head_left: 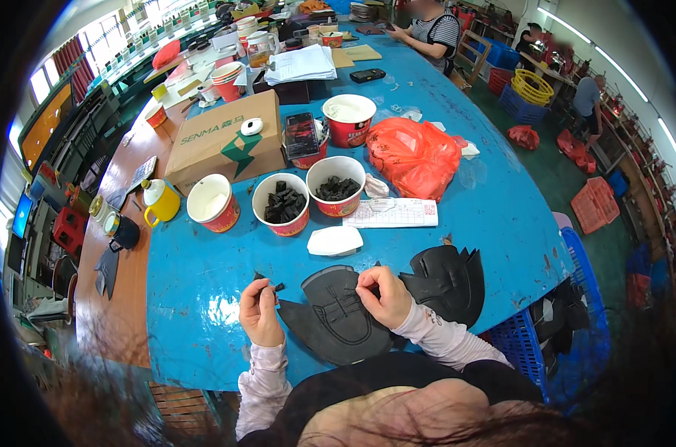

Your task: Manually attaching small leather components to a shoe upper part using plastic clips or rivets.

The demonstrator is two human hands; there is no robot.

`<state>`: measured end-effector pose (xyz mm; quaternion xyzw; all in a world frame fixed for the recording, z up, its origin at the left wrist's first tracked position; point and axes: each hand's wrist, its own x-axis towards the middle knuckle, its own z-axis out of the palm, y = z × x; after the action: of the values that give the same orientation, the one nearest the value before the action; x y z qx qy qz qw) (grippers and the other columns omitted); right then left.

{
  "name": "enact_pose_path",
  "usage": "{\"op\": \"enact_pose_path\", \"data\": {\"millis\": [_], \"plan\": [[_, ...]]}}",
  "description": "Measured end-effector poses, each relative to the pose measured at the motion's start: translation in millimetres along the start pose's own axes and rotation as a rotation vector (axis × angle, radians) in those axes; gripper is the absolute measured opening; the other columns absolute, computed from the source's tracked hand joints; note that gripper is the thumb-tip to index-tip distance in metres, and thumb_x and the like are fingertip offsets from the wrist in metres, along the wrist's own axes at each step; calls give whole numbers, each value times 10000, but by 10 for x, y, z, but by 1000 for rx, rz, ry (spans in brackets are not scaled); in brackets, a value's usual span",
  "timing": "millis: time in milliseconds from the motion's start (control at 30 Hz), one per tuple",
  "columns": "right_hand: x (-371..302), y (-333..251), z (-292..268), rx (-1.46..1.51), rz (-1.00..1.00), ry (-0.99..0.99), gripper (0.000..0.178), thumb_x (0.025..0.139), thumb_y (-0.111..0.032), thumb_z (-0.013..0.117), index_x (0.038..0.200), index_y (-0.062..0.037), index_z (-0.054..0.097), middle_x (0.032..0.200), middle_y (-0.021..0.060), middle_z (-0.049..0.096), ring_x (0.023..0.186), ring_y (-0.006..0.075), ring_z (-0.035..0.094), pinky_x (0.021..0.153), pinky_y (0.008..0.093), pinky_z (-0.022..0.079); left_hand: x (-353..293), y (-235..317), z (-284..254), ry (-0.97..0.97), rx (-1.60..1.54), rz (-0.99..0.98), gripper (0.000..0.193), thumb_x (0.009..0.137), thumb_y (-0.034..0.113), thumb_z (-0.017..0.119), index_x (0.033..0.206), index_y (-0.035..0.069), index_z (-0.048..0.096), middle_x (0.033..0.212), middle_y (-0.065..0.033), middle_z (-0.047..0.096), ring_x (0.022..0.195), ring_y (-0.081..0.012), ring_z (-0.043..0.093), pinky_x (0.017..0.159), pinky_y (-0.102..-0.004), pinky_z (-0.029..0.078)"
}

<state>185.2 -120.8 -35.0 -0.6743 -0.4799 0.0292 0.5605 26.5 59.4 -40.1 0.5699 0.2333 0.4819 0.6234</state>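
My left hand [261, 311] is closed in a pinch, with small black strips [280, 287] sticking out from its fingertips. It is just left of a black stitched shoe upper [336, 313] lying on the table in front of me. At that upper's right edge, my right hand [385, 298] is pinched shut over it; what the fingertips hold is hidden. Further right lie more black shoe uppers [448, 281], overlapping one another. Beyond my hands stand two paper tubs [284, 227] [336, 208] filled with small black pieces.
On the blue table [196, 298] stand a tub with white contents [220, 216], a yellow bottle [161, 203], a cardboard box [222, 141], a phone [301, 135], a red plastic bag [412, 156] and a white block [335, 241]. A blue basket [518, 350] is at right. A person [431, 41] sits beyond.
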Motion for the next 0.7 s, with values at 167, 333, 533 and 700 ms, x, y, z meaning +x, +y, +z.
{"op": "enact_pose_path", "data": {"millis": [167,333,533,700], "plan": [[15,-12,-11,3,-6,-8,213,841,-16,651,986,-21,495,848,117,595,737,270,594,666,347,480,-16,6,11,0,0,-13,163,947,62,572,1094,2,613,889,-48,611,749,-103,534,666,-252,449],[20,-13,-16,7,-11,-13,215,836,-13,647,985,-15,493,832,122,595,743,289,592,680,362,479,-21,6,7,-9,-18,-24,162,947,66,573,1092,7,616,875,-44,613,745,-101,535,665,-253,448],[15,8,-33,-38,-10,-44,221,844,0,646,993,-13,483,867,123,612,769,257,615,702,339,494,-23,10,5,-26,-32,-39,149,944,17,580,1088,7,616,912,-35,627,762,-71,551,682,-212,457],[33,-43,-32,-26,17,-50,207,842,-29,645,983,-10,495,840,126,596,746,286,598,680,360,483,-24,26,19,-47,-17,-49,146,945,22,583,1085,10,622,913,-31,639,755,-62,550,681,-203,453]]}}
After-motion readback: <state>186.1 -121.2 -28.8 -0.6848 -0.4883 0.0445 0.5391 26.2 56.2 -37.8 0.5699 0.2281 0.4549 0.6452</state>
